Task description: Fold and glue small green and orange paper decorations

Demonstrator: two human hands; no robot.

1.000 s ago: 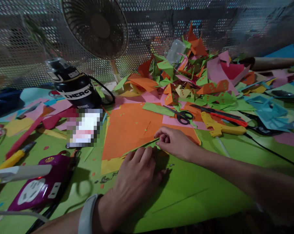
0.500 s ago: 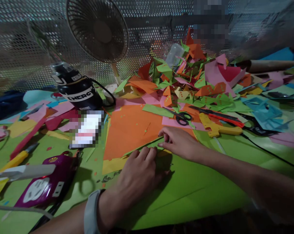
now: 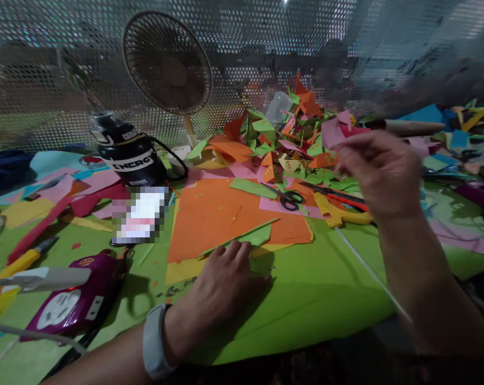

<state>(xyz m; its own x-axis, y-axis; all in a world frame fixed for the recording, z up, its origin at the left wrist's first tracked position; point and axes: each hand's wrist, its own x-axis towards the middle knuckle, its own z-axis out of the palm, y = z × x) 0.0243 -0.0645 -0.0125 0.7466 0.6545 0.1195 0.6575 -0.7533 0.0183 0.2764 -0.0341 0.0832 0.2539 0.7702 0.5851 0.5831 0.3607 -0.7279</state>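
Observation:
My left hand [image 3: 228, 275], with a grey band [image 3: 156, 339] on the wrist, presses its curled fingers on a folded piece of green paper [image 3: 262, 234]. That piece lies over the near edge of a large orange sheet [image 3: 210, 214], with yellow paper [image 3: 181, 271] beneath. My right hand [image 3: 386, 174] is raised above the table at the right, its fingertips pinched together. Whether anything is between them I cannot make out. Below it is a yellow glue gun [image 3: 340, 214] with a pale stick trailing from it. Scissors [image 3: 288, 199] with black handles lie on paper at the orange sheet's far side.
A heap of cut coloured paper [image 3: 282, 133] fills the back. A black bottle [image 3: 130, 155] and a fan [image 3: 170, 64] stand at the back left. Nearer are a phone [image 3: 143, 216] with a blurred screen, and a purple power strip [image 3: 76, 299] with cords.
My right hand has left the green paper and risen to the right. My left hand stays on the paper, and the fold now shows more fully. The view has shifted slightly.

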